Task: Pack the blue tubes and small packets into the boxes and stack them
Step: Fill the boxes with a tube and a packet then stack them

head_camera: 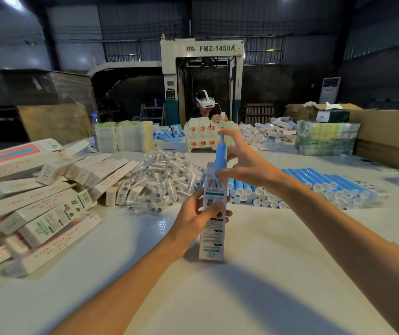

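A tall white printed box [213,228] stands upright on the white table [254,274], its top end open. My left hand [197,213] grips its middle, fingers wrapped round the front. A blue tube [219,155] sticks out of the box's open top, about half inside. My right hand [239,163] pinches the tube between thumb and fingers just above the box mouth. Behind lies a pile of small clear packets [162,180]. To the right, a stack of blue tubes [322,189] lies on its side.
Filled white boxes [36,206] are heaped at the left. Across the table a person wearing a headset [205,105] sits behind flat cartons [123,136] and green bundles [326,139]. A large cardboard box [387,136] stands at the far right.
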`<state>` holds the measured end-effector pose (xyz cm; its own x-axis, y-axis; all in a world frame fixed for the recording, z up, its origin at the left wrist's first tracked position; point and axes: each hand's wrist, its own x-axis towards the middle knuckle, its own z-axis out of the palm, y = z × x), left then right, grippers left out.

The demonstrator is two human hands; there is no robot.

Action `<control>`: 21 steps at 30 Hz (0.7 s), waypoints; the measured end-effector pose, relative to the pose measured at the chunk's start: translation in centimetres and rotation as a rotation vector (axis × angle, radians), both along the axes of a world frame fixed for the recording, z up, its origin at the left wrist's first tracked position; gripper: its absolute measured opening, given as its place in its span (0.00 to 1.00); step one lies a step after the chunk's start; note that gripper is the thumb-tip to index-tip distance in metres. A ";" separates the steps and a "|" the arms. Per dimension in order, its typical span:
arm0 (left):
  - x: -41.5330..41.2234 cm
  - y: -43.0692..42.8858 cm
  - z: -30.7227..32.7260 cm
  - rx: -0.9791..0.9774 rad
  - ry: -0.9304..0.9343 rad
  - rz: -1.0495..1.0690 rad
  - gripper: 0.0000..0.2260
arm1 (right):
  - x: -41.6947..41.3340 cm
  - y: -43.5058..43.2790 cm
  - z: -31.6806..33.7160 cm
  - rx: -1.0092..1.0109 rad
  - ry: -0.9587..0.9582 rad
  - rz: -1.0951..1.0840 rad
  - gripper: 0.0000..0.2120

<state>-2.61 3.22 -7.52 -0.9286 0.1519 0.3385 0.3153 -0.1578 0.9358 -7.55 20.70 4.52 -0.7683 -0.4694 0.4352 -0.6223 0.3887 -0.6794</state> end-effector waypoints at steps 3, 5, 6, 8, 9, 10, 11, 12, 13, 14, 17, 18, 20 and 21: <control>-0.2 0.0 -0.2 0.026 0.007 0.021 0.15 | -0.2 -0.3 -1.7 0.038 0.040 -0.010 0.22; -0.3 -0.1 -0.5 0.041 -0.011 0.071 0.13 | -0.5 -0.8 -3.4 0.038 0.065 -0.027 0.14; -0.3 -0.2 -0.7 0.052 -0.021 0.112 0.12 | -0.7 -1.2 -4.3 -0.003 0.066 -0.035 0.13; -0.6 -0.5 -1.0 0.085 -0.033 0.228 0.13 | -1.2 -2.3 -5.7 -0.105 0.063 -0.073 0.11; -0.8 -0.8 -1.1 0.091 -0.036 0.302 0.15 | -1.6 -2.9 -6.4 -0.137 0.064 -0.102 0.10; -1.1 -1.3 -1.2 0.086 -0.036 0.381 0.15 | -2.0 -3.5 -7.0 -0.145 0.066 -0.135 0.10; -1.5 -1.8 -1.3 0.079 -0.031 0.455 0.14 | -2.6 -4.3 -7.7 -0.135 0.069 -0.166 0.09; -1.8 -2.4 -1.3 0.071 -0.026 0.520 0.14 | -3.1 -5.3 -8.4 -0.112 0.070 -0.191 0.09; -2.1 -3.0 -1.4 0.064 -0.024 0.577 0.13 | -3.8 -6.3 -9.1 -0.085 0.070 -0.207 0.09; -2.3 -3.7 -1.4 0.057 -0.025 0.629 0.13 | -4.4 -7.4 -9.6 -0.055 0.073 -0.218 0.10; -2.9 -5.4 -1.6 0.056 -0.047 0.728 0.20 | -6.1 -10.9 -10.9 0.041 0.056 -0.220 0.11; -3.0 -5.7 -1.7 0.056 -0.051 0.747 0.22 | -6.6 -11.9 -11.3 0.067 0.048 -0.222 0.12; -3.3 -6.0 -1.9 0.043 -0.038 0.774 0.24 | -7.6 -13.7 -12.1 0.112 0.068 -0.238 0.12; -3.4 -6.1 -2.0 0.030 -0.027 0.780 0.24 | -8.1 -14.4 -12.5 0.122 0.081 -0.256 0.11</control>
<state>-6.00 -2.86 -9.48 -0.7714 -0.5570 0.3078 0.3224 0.0750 0.9436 -15.62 6.26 -8.02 -0.8338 -0.3171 0.4518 -0.5433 0.6162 -0.5702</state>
